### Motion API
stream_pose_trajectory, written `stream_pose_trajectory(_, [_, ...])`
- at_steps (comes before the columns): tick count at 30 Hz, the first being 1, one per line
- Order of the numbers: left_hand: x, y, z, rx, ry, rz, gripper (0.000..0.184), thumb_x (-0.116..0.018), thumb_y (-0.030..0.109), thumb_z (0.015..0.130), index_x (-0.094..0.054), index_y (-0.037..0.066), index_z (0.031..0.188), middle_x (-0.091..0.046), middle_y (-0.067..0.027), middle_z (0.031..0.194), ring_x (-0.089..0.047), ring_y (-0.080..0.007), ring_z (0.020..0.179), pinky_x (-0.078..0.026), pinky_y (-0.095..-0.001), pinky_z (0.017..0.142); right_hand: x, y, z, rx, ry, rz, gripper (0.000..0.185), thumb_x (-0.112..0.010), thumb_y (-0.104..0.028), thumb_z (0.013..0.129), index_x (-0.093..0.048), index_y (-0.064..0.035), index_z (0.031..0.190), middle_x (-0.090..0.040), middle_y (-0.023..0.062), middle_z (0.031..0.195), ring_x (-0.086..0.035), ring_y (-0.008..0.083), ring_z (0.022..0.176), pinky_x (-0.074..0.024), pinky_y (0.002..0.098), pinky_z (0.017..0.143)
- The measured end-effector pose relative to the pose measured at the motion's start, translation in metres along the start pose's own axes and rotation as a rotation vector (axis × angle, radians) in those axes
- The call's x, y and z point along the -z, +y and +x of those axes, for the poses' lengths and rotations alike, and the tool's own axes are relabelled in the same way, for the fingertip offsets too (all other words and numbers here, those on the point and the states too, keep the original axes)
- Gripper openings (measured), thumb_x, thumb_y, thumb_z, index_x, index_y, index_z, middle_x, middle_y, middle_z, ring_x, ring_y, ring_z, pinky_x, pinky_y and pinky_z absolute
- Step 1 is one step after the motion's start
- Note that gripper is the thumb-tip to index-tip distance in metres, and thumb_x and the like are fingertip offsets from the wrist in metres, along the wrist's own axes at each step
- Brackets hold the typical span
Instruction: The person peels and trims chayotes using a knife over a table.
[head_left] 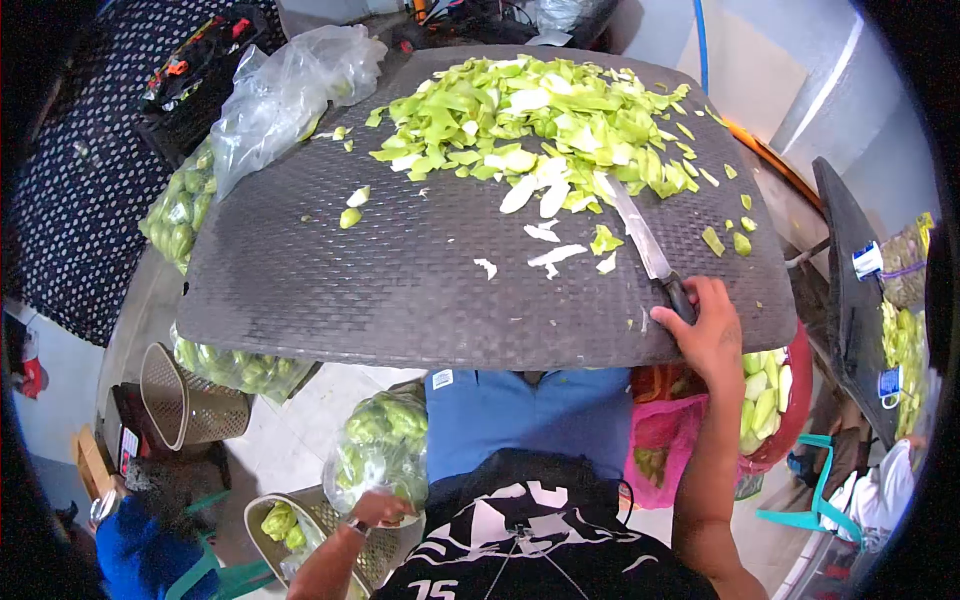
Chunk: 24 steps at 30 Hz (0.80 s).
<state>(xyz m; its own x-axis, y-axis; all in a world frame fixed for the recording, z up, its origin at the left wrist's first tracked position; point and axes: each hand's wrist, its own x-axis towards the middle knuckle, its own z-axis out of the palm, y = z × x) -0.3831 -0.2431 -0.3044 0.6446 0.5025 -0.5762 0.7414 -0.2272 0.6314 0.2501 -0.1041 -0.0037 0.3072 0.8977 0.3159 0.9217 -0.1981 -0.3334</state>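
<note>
Low at your left side, your left hand (378,508) is at the clear bag of green vegetables (388,425), its grip too obscured to tell. Up on the dark table (330,290), your right hand (712,328), nearer the knife (652,257), has thumb and fingers closed about its handle (681,300); the blade (635,225) runs away from you, slanting left, tip at the heap of peelings (540,110).

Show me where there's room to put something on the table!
The table is mostly bare near left, between two small pieces and the near edge. Another free strip lies below the white scraps, left of the knife. Peelings crowd the far side; the right hand takes the near right.
</note>
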Motion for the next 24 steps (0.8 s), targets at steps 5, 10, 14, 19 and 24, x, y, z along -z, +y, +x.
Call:
stream_pose_trajectory(5, [0.157, 0.171, -0.056, 0.610, -0.362, -0.474, 0.028, -0.090, 0.025, 0.079, -0.079, 0.006, 0.097, -0.074, -0.0017, 0.082, -0.067, -0.0142, 0.071, -0.054, -0.0302, 0.070, 0.005, -0.003, 0.014, -0.083, -0.134, 0.048, 0.045, -0.084, -0.032, 0.082, -0.062, -0.0030, 0.108, -0.063, 0.0155, 0.093, -0.064, 0.0354, 0.087, -0.0512, 0.0466, 0.078])
stream_pose_trajectory(10, [0.212, 0.232, -0.079, -0.065, 0.238, -1.007, 0.090, -0.087, 0.066, 0.071, -0.059, 0.008, 0.135, -0.070, -0.0142, 0.096, -0.065, -0.0217, 0.066, -0.055, -0.0305, 0.056, -0.007, -0.001, 0.010, -0.084, -0.098, 0.063, 0.039, -0.080, -0.030, 0.086, -0.061, -0.0037, 0.107, -0.063, 0.0162, 0.093, -0.064, 0.0359, 0.087, -0.0510, 0.0471, 0.078])
stream_pose_trajectory(14, [0.248, 0.293, 0.011, -0.298, 0.210, -1.830, 0.111, -0.051, 0.097, 0.070, -0.053, 0.009, 0.137, -0.068, -0.0185, 0.103, -0.069, -0.0262, 0.075, -0.055, -0.0303, 0.052, -0.010, -0.003, 0.009, -0.099, -0.064, 0.037, 0.038, -0.078, -0.032, 0.088, -0.060, -0.0043, 0.107, -0.063, 0.0161, 0.094, -0.064, 0.0361, 0.088, -0.0510, 0.0473, 0.079])
stream_pose_trajectory(19, [0.340, 0.372, 0.117, -0.856, 0.302, -1.990, 0.080, -0.052, 0.077, 0.089, -0.054, 0.019, 0.144, -0.057, -0.0162, 0.137, -0.058, -0.0349, 0.120, -0.056, -0.0525, 0.094, -0.005, -0.003, 0.010, -0.153, -0.111, 0.063, 0.040, -0.078, -0.035, 0.087, -0.060, -0.0054, 0.108, -0.064, 0.0156, 0.096, -0.066, 0.0360, 0.092, -0.0514, 0.0469, 0.081])
stream_pose_trajectory(24, [0.377, 0.373, 0.160, -0.808, 0.125, -2.211, 0.063, -0.059, 0.053, 0.096, -0.051, 0.015, 0.146, -0.041, -0.0298, 0.150, -0.035, -0.0523, 0.140, -0.047, -0.0633, 0.106, -0.009, 0.000, 0.005, -0.157, -0.070, 0.095, 0.040, -0.079, -0.033, 0.086, -0.060, -0.0066, 0.108, -0.064, 0.0143, 0.095, -0.066, 0.0348, 0.090, -0.0515, 0.0474, 0.080])
